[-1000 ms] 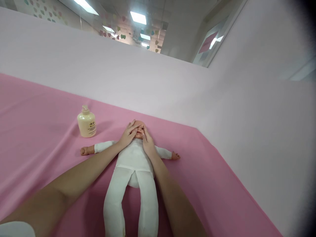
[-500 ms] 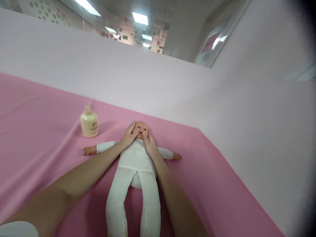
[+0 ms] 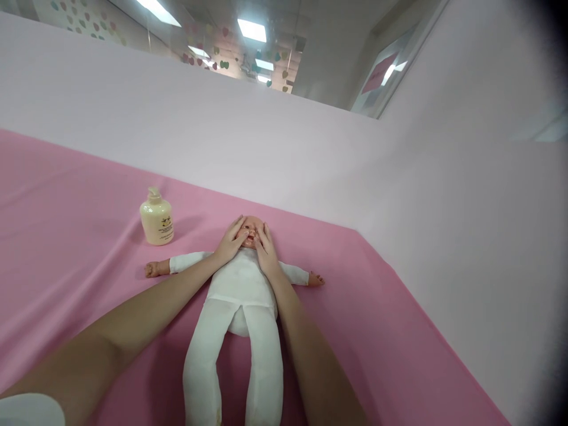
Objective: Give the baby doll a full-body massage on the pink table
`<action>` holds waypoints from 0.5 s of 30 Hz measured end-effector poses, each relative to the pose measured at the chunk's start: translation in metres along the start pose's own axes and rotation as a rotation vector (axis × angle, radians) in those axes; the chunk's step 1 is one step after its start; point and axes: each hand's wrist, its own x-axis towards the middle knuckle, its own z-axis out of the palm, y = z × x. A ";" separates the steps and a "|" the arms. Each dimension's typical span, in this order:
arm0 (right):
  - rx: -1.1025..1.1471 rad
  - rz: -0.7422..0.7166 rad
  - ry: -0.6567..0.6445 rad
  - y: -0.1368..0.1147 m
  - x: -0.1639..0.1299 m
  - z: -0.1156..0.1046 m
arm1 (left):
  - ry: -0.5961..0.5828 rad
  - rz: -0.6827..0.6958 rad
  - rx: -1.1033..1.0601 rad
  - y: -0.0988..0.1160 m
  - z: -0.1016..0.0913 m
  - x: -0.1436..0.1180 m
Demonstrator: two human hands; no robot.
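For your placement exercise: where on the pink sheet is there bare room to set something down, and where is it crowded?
Bare sheet lies left of the pump bottle, and a patch between the doll and the right wall. It is crowded at the doll's head, where the left hand and right hand rest on its face.

The baby doll [image 3: 239, 307] lies on its back on the sheet [image 3: 80, 248], head toward the far wall [image 3: 177, 136], legs toward the person, arms spread to either side; the left hand [image 3: 231, 241] rests on the left of the doll's face, the right hand [image 3: 266, 251] on the right of it, both forearms running alongside the torso; a pump bottle [image 3: 156, 218] stands upright on the sheet, left of the doll's head and near it, apart from the outstretched arm; a side wall [image 3: 465, 236] borders the sheet on the right.
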 end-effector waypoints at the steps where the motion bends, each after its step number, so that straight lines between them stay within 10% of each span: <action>1: 0.001 0.028 0.011 0.001 -0.001 0.000 | 0.004 -0.026 -0.005 -0.001 0.000 0.000; 7: 0.022 0.343 0.044 0.004 -0.003 0.001 | 0.002 -0.037 0.006 -0.002 -0.002 -0.001; 15: 0.034 0.035 -0.034 0.007 -0.002 -0.001 | -0.090 -0.001 0.012 0.008 -0.004 0.000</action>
